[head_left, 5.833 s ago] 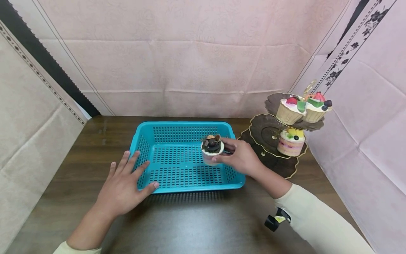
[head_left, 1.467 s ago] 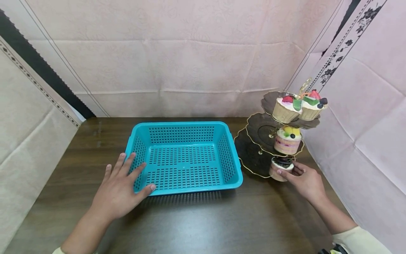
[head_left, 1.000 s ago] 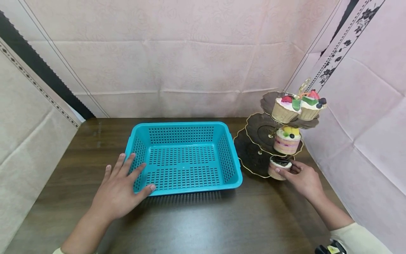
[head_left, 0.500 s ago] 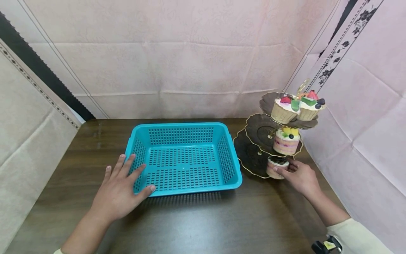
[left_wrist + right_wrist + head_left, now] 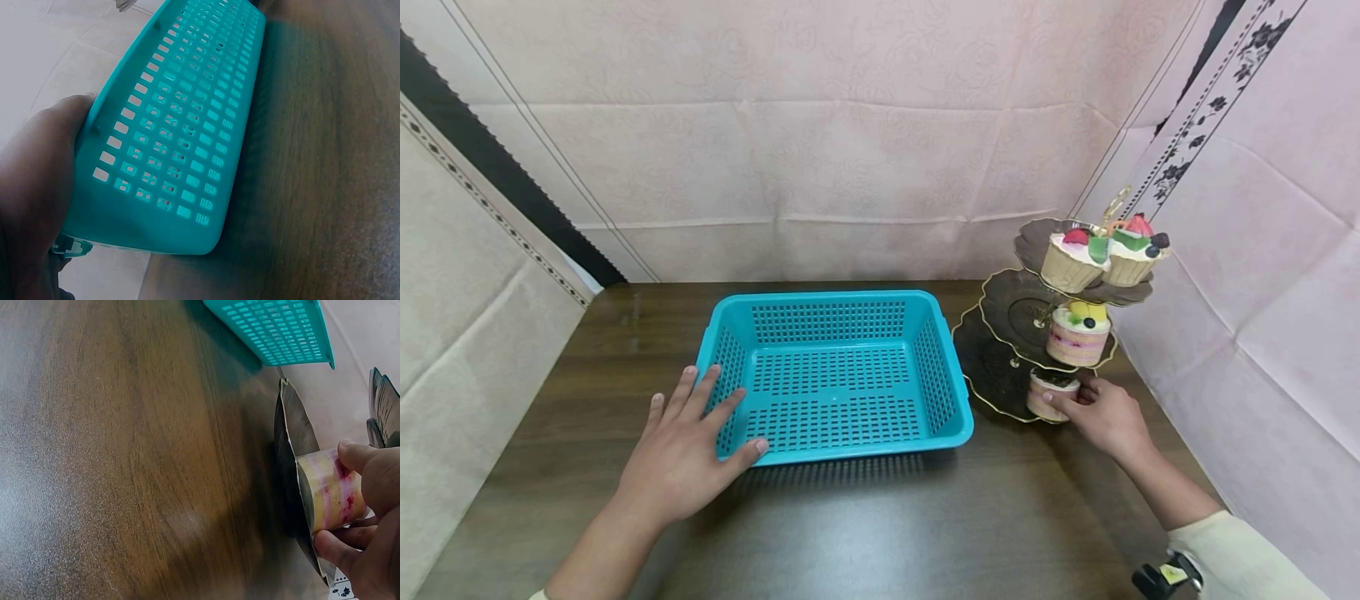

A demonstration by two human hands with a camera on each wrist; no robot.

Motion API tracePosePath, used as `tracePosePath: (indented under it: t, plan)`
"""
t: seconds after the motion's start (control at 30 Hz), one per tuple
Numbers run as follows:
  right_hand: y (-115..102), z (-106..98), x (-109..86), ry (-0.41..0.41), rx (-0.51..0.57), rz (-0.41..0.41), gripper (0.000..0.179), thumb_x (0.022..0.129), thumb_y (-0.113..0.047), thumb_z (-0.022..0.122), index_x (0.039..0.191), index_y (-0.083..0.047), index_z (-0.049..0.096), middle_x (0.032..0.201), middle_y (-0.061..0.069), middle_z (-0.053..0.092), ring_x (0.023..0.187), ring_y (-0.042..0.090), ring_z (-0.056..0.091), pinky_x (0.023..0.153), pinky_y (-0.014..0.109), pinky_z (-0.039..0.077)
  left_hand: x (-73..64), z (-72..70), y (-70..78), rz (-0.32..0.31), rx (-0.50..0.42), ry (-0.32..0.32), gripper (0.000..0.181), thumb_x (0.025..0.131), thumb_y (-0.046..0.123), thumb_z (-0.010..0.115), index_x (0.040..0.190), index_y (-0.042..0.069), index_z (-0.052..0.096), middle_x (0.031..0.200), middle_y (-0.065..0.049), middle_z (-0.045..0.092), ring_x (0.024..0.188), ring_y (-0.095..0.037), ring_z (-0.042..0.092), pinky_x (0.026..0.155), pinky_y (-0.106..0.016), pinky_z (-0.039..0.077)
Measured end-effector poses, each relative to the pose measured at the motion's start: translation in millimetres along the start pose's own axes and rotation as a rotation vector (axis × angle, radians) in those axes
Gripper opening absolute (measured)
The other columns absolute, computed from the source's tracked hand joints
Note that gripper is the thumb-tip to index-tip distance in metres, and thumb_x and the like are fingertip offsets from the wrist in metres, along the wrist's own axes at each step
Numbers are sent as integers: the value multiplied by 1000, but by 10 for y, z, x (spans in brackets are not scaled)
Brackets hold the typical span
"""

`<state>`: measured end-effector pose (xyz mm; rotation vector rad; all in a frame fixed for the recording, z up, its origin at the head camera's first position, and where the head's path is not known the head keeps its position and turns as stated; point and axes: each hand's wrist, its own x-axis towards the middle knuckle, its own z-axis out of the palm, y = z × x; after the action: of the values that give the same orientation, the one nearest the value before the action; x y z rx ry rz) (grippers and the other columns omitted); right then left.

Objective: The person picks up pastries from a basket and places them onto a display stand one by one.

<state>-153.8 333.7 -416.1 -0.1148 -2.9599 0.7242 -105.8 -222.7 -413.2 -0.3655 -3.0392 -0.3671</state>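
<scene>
Nearest: dark wood table, grain running left to right. Cream sleeve at lower right, with a small black device with a yellow mark beside it at the wrist.

Left hand lies flat, fingers spread and straight, on the near-left corner of the teal basket; thumb along the near rim, fingertips over the left wall. Grip released, nothing enclosed. The left wrist view shows the palm against the basket's perforated side wall.

The basket sits mid-table, nothing inside it.

Right hand, to the right of the basket, grasps the small dessert cup: thumb on one side, fingers curled round the other. The right wrist view shows the cup as pale with pink streaks, pinched between thumb and fingers, its base at the bottom plate's edge. Whether it rests fully on the plate I cannot tell.

The cup stands at the near edge of the lowest tier of the three-tier stand, dark plates with gold rims, just right of the basket.

Above: layered pink cake with yellow fruit on the middle tier. Two cupcakes with fruit on the top tier, side by side and touching.

Farthest: pink patterned cloth backdrop.
</scene>
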Motion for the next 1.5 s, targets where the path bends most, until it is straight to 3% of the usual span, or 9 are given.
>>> tracePosePath:
  t: [0.23, 0.5, 0.83, 1.03, 1.33, 1.5]
  plan:
    - [-10, 17, 3, 4, 19, -7, 75, 92, -54, 71, 132, 9, 61, 111, 23, 73, 105, 44, 68, 83, 57, 51, -1, -1, -1, -2, -2, -4, 90, 95, 79, 40, 155, 12, 47, 169, -21, 14, 155, -39, -11, 113, -77, 5]
    - [3, -35, -70, 21, 46, 21, 78, 93, -53, 71, 136, 10, 56, 121, 27, 69, 112, 45, 66, 91, 59, 49, 6, 11, -8, 3, 6, -4, 90, 95, 79, 40, 155, 12, 46, 169, -21, 13, 154, -39, -12, 112, -77, 6]
    - [-71, -19, -203, 3, 73, 20, 86, 93, -55, 70, 144, 10, 47, 130, 27, 64, 111, 42, 68, 90, 57, 53, -24, 0, -30, -7, 26, 10, 99, 93, 83, 36, 162, 13, 31, 168, -22, 14, 155, -40, -9, 115, -73, -3]
    - [-283, 2, -314, 6, 63, -49, 79, 95, -53, 69, 143, 7, 50, 132, 28, 63, 107, 43, 69, 88, 58, 53, -65, 9, -57, -10, -22, 31, 97, 94, 78, 43, 164, 13, 24, 168, -22, 15, 155, -41, -7, 116, -71, -2]
    - [-749, -35, -431, -34, 63, -156, 73, 94, -55, 70, 146, -6, 54, 133, 21, 65, 111, 41, 68, 90, 58, 53, -71, -10, -135, 37, -197, 86, 105, 96, 64, 58, 165, 13, -2, 169, -21, 9, 155, -42, 0, 115, -73, 10]
    - [-949, -55, -420, -61, 95, -253, 72, 95, -49, 71, 147, -3, 52, 136, 18, 65, 110, 38, 70, 92, 54, 55, -10, -108, -128, 78, -190, 101, 100, 99, 59, 58, 166, 14, -1, 169, -22, 7, 155, -41, -2, 116, -71, 8]
